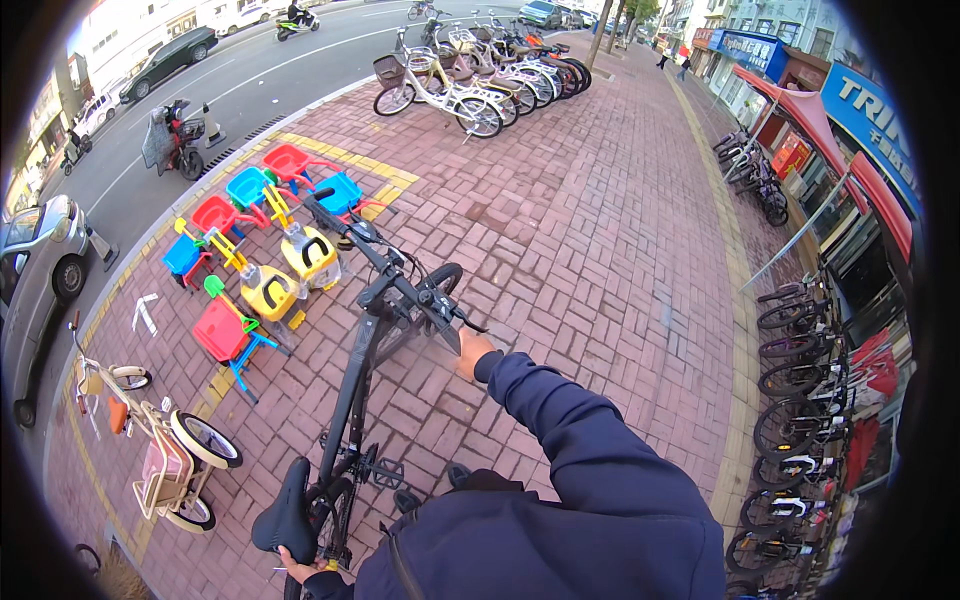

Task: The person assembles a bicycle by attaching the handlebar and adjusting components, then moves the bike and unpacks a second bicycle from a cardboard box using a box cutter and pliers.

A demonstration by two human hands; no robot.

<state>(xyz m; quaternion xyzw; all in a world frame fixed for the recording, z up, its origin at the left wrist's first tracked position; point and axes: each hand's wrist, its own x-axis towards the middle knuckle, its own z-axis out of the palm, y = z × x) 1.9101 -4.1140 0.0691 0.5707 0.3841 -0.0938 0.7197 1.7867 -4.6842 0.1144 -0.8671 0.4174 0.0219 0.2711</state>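
Outdoors, black bike (352, 400), right hand (470, 352) on grip, left hand (296, 570) under saddle

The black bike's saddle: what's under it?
Under the saddle the left hand shows only fingers; the rest is covered. Beside it are the frame and pedal, on brick paving.

We see our black bicycle (365, 380) standing upright on the red brick pavement (600, 250), front wheel turned right.
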